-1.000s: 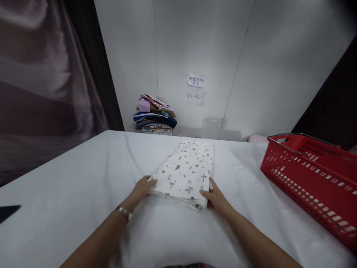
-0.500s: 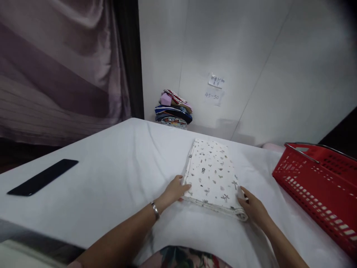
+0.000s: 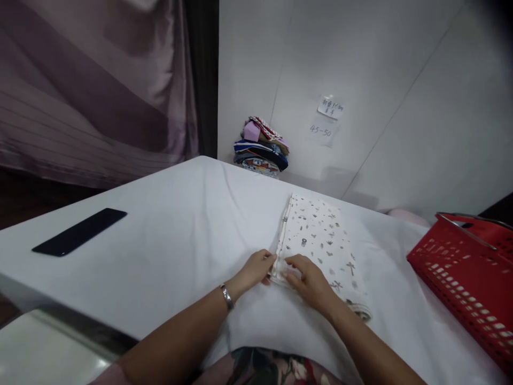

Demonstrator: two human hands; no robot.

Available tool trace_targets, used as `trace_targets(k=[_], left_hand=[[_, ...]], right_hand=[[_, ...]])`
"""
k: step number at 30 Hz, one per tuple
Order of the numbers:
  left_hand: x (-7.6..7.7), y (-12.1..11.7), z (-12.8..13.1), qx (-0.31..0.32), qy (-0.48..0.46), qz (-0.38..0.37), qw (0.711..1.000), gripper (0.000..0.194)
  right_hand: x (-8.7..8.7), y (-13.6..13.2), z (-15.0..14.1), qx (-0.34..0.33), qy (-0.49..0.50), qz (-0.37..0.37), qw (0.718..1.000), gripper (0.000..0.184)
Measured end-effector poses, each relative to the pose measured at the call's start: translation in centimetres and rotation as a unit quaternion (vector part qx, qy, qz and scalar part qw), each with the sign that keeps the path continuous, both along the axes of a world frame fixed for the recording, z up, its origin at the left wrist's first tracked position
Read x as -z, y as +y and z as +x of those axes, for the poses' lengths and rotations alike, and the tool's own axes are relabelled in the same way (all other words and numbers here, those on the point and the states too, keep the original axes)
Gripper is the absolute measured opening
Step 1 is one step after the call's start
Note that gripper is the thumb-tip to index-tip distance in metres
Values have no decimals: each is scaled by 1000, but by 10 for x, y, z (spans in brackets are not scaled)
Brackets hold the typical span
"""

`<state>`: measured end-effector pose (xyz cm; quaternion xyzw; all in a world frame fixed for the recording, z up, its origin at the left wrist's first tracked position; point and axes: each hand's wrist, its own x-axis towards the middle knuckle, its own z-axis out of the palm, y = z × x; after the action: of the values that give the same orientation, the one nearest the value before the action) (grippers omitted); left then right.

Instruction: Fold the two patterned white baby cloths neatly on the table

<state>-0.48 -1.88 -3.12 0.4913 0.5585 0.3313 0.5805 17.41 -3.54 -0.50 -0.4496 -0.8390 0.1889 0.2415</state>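
A white cloth (image 3: pixel 316 235) with small printed palm trees and other motifs lies folded flat on the white-covered table (image 3: pixel 168 235). At its near left corner, my left hand (image 3: pixel 256 268) pinches the folded edge between thumb and fingers. My right hand (image 3: pixel 308 280) rests over the cloth close to that same corner, its thumb and fingers apart. Part of the cloth's near edge is hidden beneath my right hand and forearm. The near right corner shows several layers rolled slightly together.
A red plastic basket (image 3: pixel 465 278) with a metal handle stands at the right. To the left lies a flat black object (image 3: pixel 80 232). A stack of folded fabrics (image 3: pixel 262 147) sits at the table's far edge against the wall, below paper notes (image 3: pixel 331 107).
My right hand has left the cloth's near right corner and moved left, close to my left hand. My left hand stays at the near left corner. The view has shifted slightly.
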Motion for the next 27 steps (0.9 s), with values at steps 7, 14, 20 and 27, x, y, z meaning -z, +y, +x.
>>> trace_targets(k=[7,14,20,27], left_hand=[[-3,0,-8,53,79,5,995,26],[-3,-2,-10,84,128,33,988,30],[-7,-1,-10,90,103,8,991,22],[-10,0,-10,88,50,-12,995,28]], right_hand=[[19,-1,-8,21,-12,-34,999,19],[26,3,-2,-14,38,-70,997,9],[28,3,2,48,163,-156,973,19],[26,1,-7,109,282,-172,938,23]])
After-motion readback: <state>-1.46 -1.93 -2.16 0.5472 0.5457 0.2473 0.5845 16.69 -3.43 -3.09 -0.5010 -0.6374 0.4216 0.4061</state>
